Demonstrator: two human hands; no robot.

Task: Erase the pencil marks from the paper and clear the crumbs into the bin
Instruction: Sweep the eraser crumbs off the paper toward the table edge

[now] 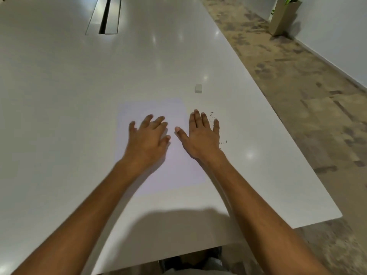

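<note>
A white sheet of paper (pixel 174 169) lies flat on the white table (pixel 79 96) in front of me. My left hand (pixel 148 138) rests on the paper's middle with fingers spread and slightly bent, holding nothing. My right hand (pixel 202 134) lies flat over the paper's right edge, fingers straight. Dark eraser crumbs (pixel 215 118) are scattered on the table just right of that hand's fingertips, with a few more crumbs near its wrist. A small grey-white eraser (pixel 198 88) sits on the table beyond the paper's far right corner. No bin is in view.
The table's right edge (pixel 278 116) runs diagonally, with patterned carpet (pixel 307 96) beyond it. A cable slot (pixel 106 15) is set into the table at the far end. A tall planter (pixel 284 15) stands by the wall at the top right.
</note>
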